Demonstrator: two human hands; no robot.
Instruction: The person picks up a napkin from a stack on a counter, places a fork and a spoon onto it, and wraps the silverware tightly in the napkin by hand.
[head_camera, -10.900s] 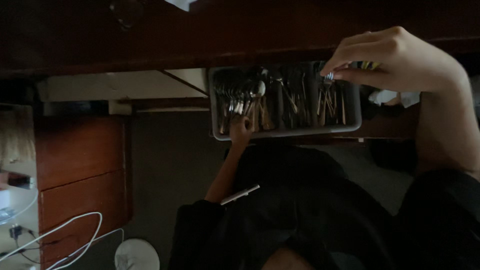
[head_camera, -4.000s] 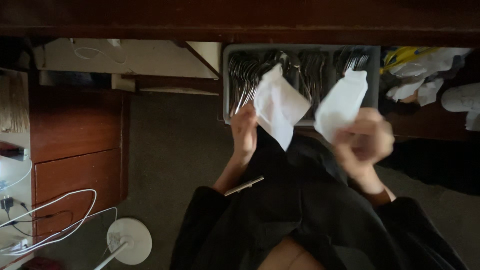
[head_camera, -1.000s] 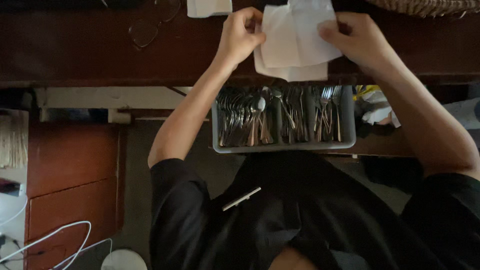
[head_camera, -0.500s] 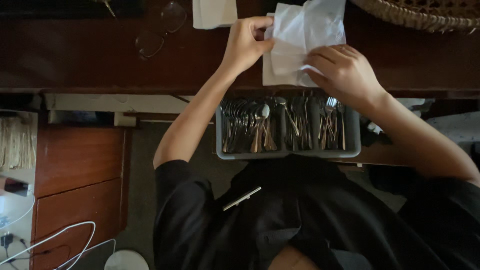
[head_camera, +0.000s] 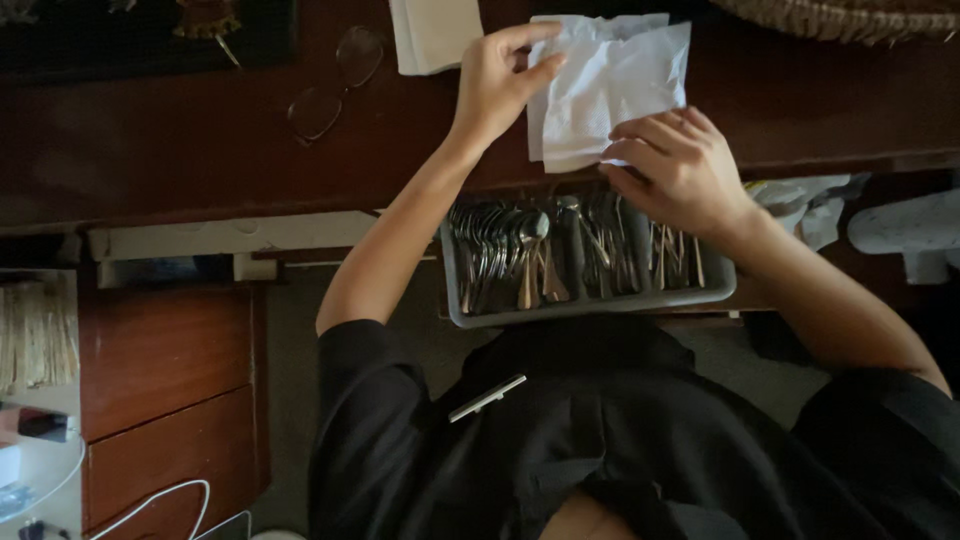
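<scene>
Left hand (head_camera: 497, 88): pinched on napkin (head_camera: 610, 90) edge.
Right hand (head_camera: 677, 170): fingers flat, pressing near corner.
Technique: align edges on table (head_camera: 180, 150), crease firmly.

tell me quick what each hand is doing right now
Left hand: pinching the left edge of the white paper napkin.
Right hand: fingers pressed on the napkin's lower edge, on the dark wooden table.
</scene>
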